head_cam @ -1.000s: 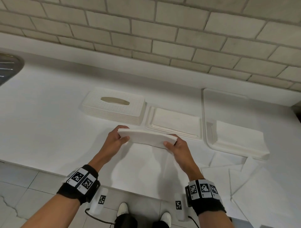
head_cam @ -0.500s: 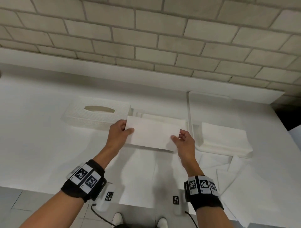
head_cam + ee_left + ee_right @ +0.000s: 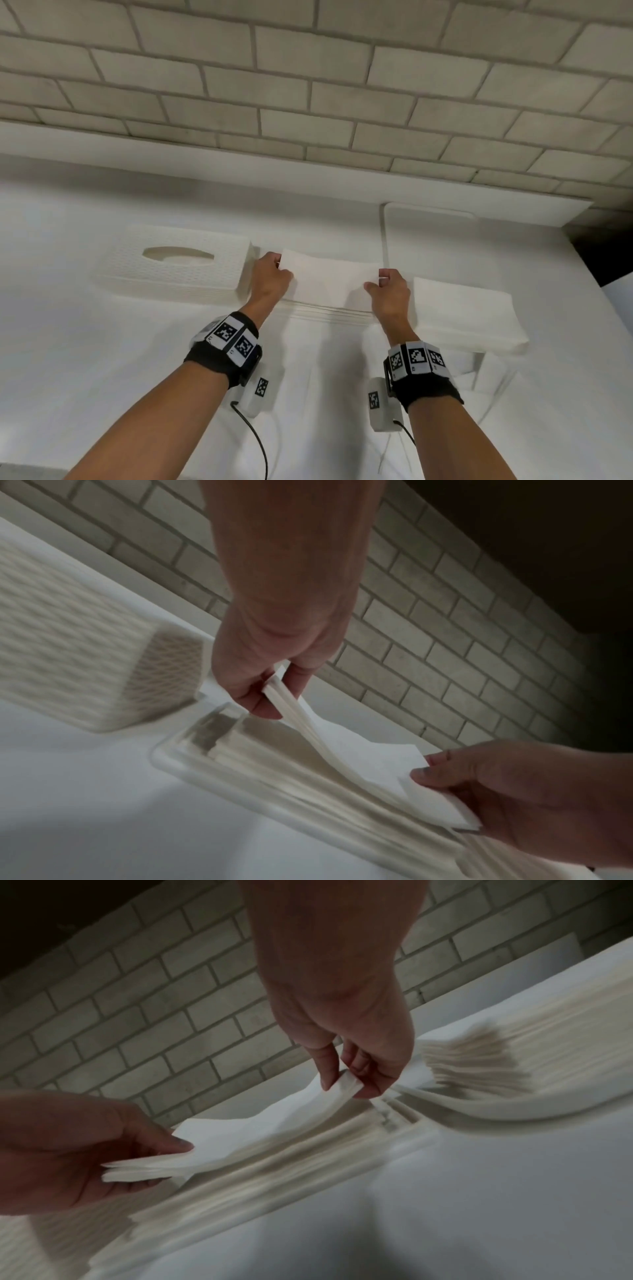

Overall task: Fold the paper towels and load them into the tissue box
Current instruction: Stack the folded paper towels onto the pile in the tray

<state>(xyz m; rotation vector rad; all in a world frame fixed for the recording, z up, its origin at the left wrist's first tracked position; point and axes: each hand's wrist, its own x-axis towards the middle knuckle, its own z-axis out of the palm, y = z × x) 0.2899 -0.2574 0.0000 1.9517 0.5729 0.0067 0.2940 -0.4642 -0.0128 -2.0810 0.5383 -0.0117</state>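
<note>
A folded white paper towel (image 3: pixel 329 279) sags just above the pile of folded towels (image 3: pixel 329 312) lying in the open box base (image 3: pixel 205 775). My left hand (image 3: pixel 279 270) pinches its left end between thumb and fingers (image 3: pixel 260 704). At the other end my right hand (image 3: pixel 378 279) pinches the towel (image 3: pixel 274 1129) between thumb and fingers (image 3: pixel 325 1074). The white woven tissue box cover (image 3: pixel 171 270), with its oval slot, stands on the counter just left of my left hand.
A thick stack of unfolded towels (image 3: pixel 466 308) lies right of my right hand on a white tray (image 3: pixel 428 219). Loose sheets (image 3: pixel 496 387) spread on the counter's front right. A brick wall (image 3: pixel 308 102) closes off the back.
Both hands have carried the folded towel away from the counter's front, turned it flat and lowered it over the pile in the box base.
</note>
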